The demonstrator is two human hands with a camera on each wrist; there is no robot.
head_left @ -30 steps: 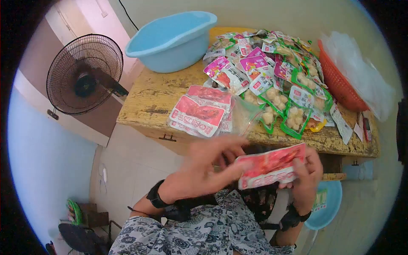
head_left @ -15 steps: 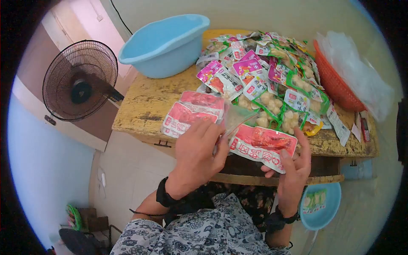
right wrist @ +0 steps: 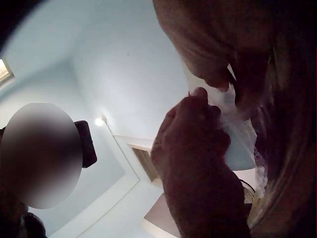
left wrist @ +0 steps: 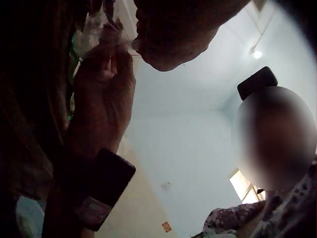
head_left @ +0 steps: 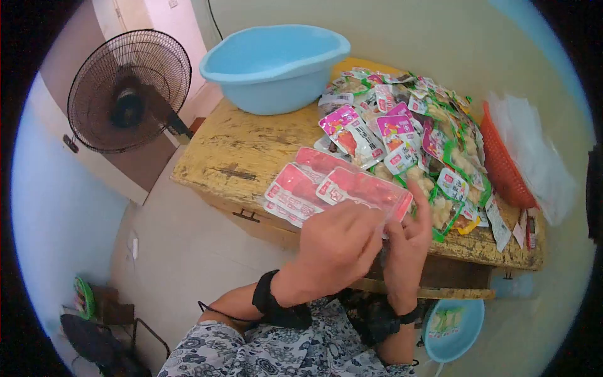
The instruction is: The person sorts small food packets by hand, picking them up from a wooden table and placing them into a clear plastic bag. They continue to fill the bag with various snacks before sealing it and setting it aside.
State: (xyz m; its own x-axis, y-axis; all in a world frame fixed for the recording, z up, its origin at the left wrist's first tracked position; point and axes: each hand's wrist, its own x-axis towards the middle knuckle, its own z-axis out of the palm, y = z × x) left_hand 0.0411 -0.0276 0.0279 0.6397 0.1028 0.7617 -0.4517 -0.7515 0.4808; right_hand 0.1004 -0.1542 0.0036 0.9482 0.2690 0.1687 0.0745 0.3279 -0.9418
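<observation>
Left hand (head_left: 336, 248): pinched clear plastic (right wrist: 237, 119).
Right hand (head_left: 405, 254): gripped red packet (head_left: 364, 188).
Risk: snagging plastic could have tipped packet over worktop's (head_left: 232, 141) front edge.

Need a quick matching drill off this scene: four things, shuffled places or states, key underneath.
Things
1. large light-blue plastic basin
2. black wire-caged fan
3. orange-red plastic basket
4. small light-blue basin

Places/states
A. tilted, beside whitish plastic sheeting
B. left of the worn yellow wooden table
C. lower than the tabletop, green-edged packets inside
D. standing on the tabletop

Pairs: 1-D, 2-B, 3-A, 4-C
</observation>
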